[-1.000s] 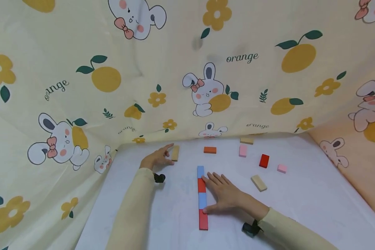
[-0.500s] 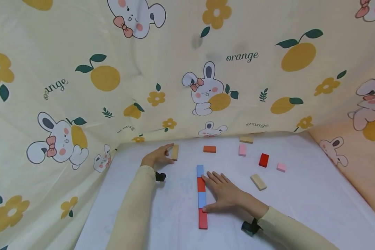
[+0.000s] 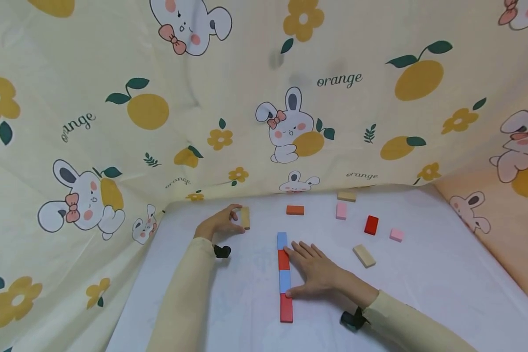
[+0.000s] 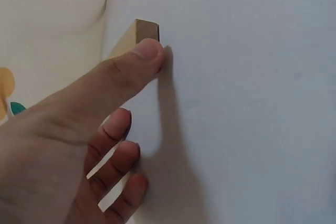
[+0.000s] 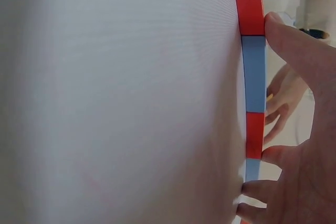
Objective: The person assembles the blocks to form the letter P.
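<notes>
My left hand (image 3: 220, 222) pinches a plain wooden block (image 3: 245, 218) at the back left, thumb at its near end and index finger at its far end. In the left wrist view the thumb covers part of that block's end (image 4: 147, 31). Alternating blue and red blocks lie end to end in a straight row: a far blue block (image 3: 282, 240), a red block (image 3: 283, 260), another blue block (image 3: 285, 281) and a near red block (image 3: 286, 308). Fingers spread, my right hand (image 3: 317, 271) lies along the row's right side, thumb and index fingertip touching it.
Loose blocks lie across the back and right: an orange block (image 3: 295, 210), a pink block (image 3: 341, 211), a wooden block (image 3: 346, 196), a red block (image 3: 371, 225), a smaller pink block (image 3: 396, 234) and a tilted wooden block (image 3: 363, 256). A printed curtain (image 3: 246, 122) hangs behind.
My left hand has closed onto the wooden block, which has shifted slightly left and toward me. The right hand and the row stay where they were.
</notes>
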Tool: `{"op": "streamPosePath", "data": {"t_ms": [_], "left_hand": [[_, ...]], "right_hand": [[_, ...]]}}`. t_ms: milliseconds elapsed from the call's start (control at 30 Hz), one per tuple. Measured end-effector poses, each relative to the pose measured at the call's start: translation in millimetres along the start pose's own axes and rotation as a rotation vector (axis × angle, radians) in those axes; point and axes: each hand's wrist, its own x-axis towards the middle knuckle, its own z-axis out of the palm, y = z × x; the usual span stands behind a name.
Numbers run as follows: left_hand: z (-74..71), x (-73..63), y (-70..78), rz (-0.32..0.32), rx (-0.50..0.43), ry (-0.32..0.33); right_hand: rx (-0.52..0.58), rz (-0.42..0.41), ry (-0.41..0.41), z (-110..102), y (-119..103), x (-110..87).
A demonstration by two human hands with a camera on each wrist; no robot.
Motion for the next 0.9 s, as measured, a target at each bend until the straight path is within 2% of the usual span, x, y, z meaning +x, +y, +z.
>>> {"op": "streamPosePath", "data": {"t_ms": [200,467,667,900], "left_hand": [[3.1,7.7,0.0,-0.035,0.024,-0.001],[6.6,1.6,4.9,0.056,-0.043,-0.012],[15.0,3.3,18.3,0.130,-0.071,-0.033],[21.7,2.7,33.2,0.146,-0.104,-0.049]], "right_hand": [[-0.006,0.006,-0.004,0.1,0.6,1.3],[-0.017,0.014,-0.004,-2.2,0.8,1.4],[-0.013,0.001,0.005,-2.3,0.3,0.4],[-0.005,0.011,0.001,1.3,0.7,2.4]]}}
